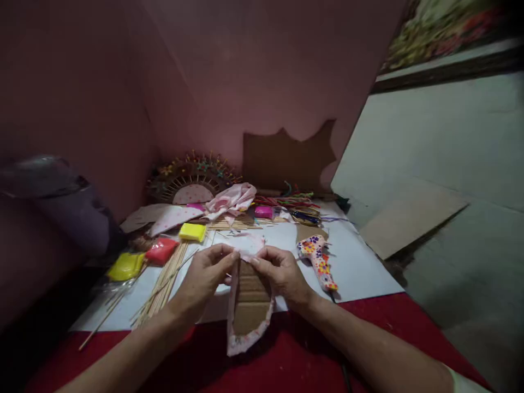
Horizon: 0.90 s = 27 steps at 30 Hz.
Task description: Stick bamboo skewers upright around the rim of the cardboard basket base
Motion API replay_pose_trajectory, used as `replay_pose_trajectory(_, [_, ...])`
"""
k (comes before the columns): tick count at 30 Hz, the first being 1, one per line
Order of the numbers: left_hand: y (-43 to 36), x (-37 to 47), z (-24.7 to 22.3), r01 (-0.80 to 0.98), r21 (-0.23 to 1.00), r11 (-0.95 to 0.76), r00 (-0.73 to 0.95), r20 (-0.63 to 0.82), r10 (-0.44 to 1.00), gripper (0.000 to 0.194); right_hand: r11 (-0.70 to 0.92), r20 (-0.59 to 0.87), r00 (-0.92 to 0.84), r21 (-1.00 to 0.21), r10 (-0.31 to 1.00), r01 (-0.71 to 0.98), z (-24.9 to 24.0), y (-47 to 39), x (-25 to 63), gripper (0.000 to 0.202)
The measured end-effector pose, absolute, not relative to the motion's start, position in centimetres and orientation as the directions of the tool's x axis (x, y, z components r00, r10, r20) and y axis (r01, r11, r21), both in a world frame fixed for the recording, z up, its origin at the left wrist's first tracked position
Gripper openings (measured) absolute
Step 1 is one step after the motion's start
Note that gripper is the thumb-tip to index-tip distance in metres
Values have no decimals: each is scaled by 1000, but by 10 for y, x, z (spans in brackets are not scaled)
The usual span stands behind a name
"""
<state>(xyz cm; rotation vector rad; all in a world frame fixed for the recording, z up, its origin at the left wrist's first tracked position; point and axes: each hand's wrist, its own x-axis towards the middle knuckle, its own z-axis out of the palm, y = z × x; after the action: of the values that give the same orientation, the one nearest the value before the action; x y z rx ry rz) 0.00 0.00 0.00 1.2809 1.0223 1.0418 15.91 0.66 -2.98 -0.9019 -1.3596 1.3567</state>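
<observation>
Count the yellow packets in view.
2: the nearer yellow packet lies left of the red packet; the farther yellow packet lies beyond it, to the right. Others may be hidden.

Left hand (208, 271) and right hand (283, 274) in pinch grips

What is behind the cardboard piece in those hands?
A white sheet and red surface show around the cardboard piece; what it covers directly can't be seen.
</observation>
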Motion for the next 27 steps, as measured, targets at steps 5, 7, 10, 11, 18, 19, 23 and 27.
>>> replay_pose_trajectory(5, [1,-1,0,-54,998,26,222,-13,975,17,79,119,-242,-982,963,-170,-27,7,158,23])
replay_pose_trajectory(7, [1,-1,0,-85,995,46,227,-25,973,17,63,106,-234,-981,966,-185,-27,7,158,24])
replay_pose_trajectory(10, [0,2,0,-138,985,100,268,-60,962,20,44,90,-223,-978,971,-203,-28,9,159,24])
replay_pose_trajectory(11, [0,2,-1,-155,980,123,290,-74,954,22,41,88,-222,-977,971,-211,-28,9,159,23])
replay_pose_trajectory(18, [-2,4,-3,-162,975,149,331,-89,940,28,52,97,-203,-974,974,-219,-29,10,160,22])
replay_pose_trajectory(19, [-2,4,-3,-142,982,121,311,-72,948,26,53,98,-209,-976,973,-211,-29,9,160,22])
replay_pose_trajectory(23, [-2,1,2,-42,999,4,234,6,972,20,62,106,-228,-980,968,-191,-27,7,159,24])
replay_pose_trajectory(27, [-1,-2,4,-8,1000,14,243,-12,970,21,73,115,-238,-981,964,-178,-24,5,157,25])
